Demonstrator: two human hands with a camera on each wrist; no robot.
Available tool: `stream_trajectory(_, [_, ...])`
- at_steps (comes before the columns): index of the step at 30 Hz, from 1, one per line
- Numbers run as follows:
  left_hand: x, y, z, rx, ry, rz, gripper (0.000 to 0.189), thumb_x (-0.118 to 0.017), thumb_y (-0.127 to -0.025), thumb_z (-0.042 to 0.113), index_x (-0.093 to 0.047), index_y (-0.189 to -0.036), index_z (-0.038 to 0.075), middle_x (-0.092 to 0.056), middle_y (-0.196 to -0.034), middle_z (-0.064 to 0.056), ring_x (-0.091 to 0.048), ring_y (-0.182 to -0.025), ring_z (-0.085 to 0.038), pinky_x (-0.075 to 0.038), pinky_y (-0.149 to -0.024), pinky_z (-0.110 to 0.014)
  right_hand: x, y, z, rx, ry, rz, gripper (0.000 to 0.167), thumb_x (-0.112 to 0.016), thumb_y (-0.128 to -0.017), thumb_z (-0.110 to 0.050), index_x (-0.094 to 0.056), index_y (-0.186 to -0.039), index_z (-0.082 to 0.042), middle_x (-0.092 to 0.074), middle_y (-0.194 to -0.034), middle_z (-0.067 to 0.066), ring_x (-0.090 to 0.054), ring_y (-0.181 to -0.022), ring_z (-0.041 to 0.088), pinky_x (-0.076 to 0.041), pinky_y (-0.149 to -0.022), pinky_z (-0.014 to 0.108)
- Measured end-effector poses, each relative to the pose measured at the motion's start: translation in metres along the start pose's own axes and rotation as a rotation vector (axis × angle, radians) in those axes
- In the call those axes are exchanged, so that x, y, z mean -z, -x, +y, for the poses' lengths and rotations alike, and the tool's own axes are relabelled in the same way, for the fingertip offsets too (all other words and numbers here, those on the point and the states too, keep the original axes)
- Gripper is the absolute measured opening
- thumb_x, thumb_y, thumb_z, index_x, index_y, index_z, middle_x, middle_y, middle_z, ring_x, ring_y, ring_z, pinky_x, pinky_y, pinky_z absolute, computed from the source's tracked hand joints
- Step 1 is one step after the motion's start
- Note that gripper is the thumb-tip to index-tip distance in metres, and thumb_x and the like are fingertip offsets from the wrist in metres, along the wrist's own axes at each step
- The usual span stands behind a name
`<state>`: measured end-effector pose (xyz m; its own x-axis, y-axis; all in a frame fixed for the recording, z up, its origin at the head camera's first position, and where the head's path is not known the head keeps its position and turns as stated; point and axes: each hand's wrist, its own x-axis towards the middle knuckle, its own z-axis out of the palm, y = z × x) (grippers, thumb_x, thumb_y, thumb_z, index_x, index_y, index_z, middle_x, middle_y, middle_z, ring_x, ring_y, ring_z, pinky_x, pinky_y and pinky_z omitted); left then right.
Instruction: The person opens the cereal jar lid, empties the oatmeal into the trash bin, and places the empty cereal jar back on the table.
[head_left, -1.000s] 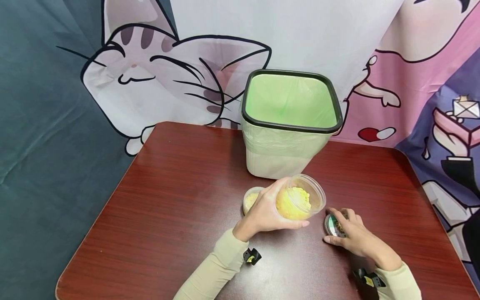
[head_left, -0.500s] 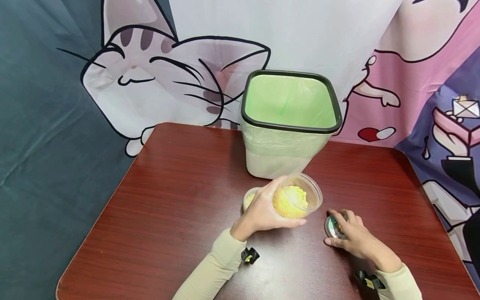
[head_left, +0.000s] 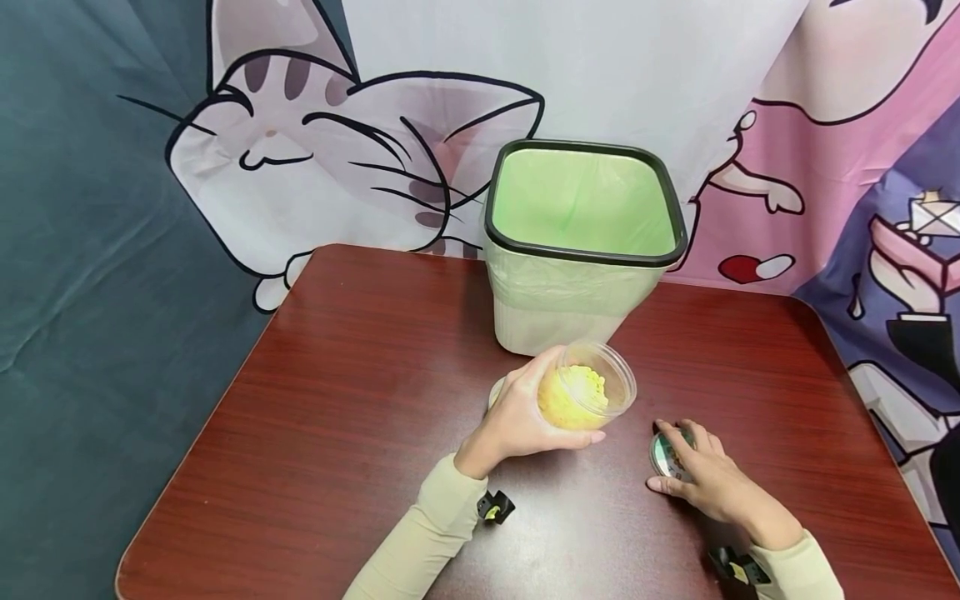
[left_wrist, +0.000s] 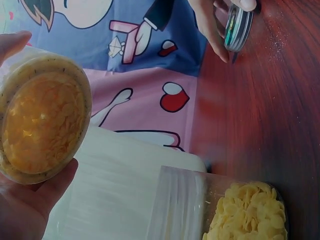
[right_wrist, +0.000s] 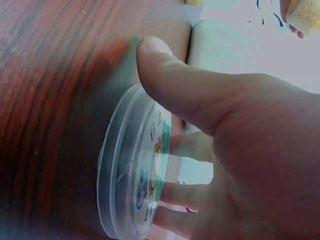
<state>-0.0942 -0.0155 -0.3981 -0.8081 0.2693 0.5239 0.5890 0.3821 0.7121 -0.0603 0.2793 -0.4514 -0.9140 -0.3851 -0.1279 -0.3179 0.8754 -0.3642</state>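
We've got our L hand (head_left: 517, 417) holding a clear tub (head_left: 617, 392) of yellow flakes (head_left: 576, 392), no cap on, tipped w/ its mouth toward our R hand (head_left: 712, 479). If we tip it more, flakes could prob. spill on the table (head_left: 360, 375), bc the bin (head_left: 551, 321) is past that grip, not under it. A low wrist might bump the 2nd tub (head_left: 495, 391), half hid by our L hand. R hand's over a round lid (head_left: 669, 460); can't tell if it grips or rests. Lid's label has pics + tiny marks, too blurry to read; no brand seen.
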Motion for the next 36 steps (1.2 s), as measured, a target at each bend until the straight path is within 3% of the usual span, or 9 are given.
stream_trajectory(5, [0.002, 0.001, 0.001, 0.036, -0.044, 0.004, 0.088, -0.081, -0.049, 0.053, -0.047, -0.125, 0.027, -0.059, -0.107, 0.016, -0.055, -0.091, 0.003, -0.046, -0.075, -0.018, 0.005, -0.002, -0.004, -0.019, -0.005, 0.004, 0.080, -0.064, -0.077, -0.052, -0.036, -0.137, -0.007, -0.033, -0.131, 0.026, -0.033, -0.116, 0.046, -0.031, -0.081, 0.063])
stream_trajectory(9, [0.004, 0.002, 0.002, 0.059, -0.055, 0.013, 0.089, -0.081, -0.048, 0.053, -0.046, -0.126, 0.030, -0.059, -0.109, 0.016, -0.056, -0.091, 0.003, -0.047, -0.073, -0.021, 0.013, -0.005, -0.005, 0.020, -0.008, 0.061, 0.070, -0.062, -0.082, -0.046, -0.039, -0.135, -0.008, -0.035, -0.130, 0.025, -0.034, -0.115, 0.045, -0.029, -0.081, 0.062])
stream_trajectory(19, [0.008, 0.001, -0.001, 0.000, 0.044, 0.019, 0.088, -0.083, -0.050, 0.046, -0.048, -0.125, 0.019, -0.060, -0.107, 0.011, -0.055, -0.093, 0.001, -0.045, -0.081, -0.018, 0.032, -0.020, -0.007, 0.178, -0.063, 0.229, 0.048, -0.066, -0.084, -0.025, -0.048, -0.123, -0.004, -0.042, -0.121, 0.019, -0.039, -0.108, 0.039, -0.033, -0.082, 0.055])
stream_trajectory(24, [0.008, -0.001, -0.002, -0.026, 0.060, 0.027, 0.087, -0.084, -0.050, 0.044, -0.049, -0.124, 0.015, -0.060, -0.107, 0.009, -0.056, -0.094, -0.001, -0.045, -0.082, -0.018, 0.040, -0.021, -0.009, 0.159, -0.066, 0.242, 0.048, -0.064, -0.085, -0.026, -0.047, -0.125, -0.005, -0.042, -0.122, 0.017, -0.039, -0.111, 0.036, -0.034, -0.084, 0.055])
stream_trajectory(32, [0.009, -0.002, -0.003, -0.028, 0.066, 0.035, 0.087, -0.084, -0.050, 0.043, -0.048, -0.126, 0.018, -0.060, -0.108, 0.008, -0.056, -0.094, -0.002, -0.045, -0.082, -0.019, 0.056, -0.023, -0.015, 0.112, -0.107, 0.251, 0.051, -0.062, -0.087, -0.029, -0.044, -0.129, -0.008, -0.040, -0.128, 0.014, -0.037, -0.118, 0.031, -0.033, -0.089, 0.054])
stream_trajectory(36, [0.013, -0.003, -0.002, -0.008, 0.051, 0.041, 0.087, -0.084, -0.050, 0.043, -0.048, -0.125, 0.020, -0.060, -0.108, 0.009, -0.056, -0.093, -0.002, -0.045, -0.081, -0.020, 0.066, -0.025, -0.019, 0.121, -0.136, 0.269, 0.052, -0.062, -0.087, -0.028, -0.042, -0.131, -0.007, -0.041, -0.128, 0.013, -0.039, -0.118, 0.028, -0.032, -0.095, 0.041])
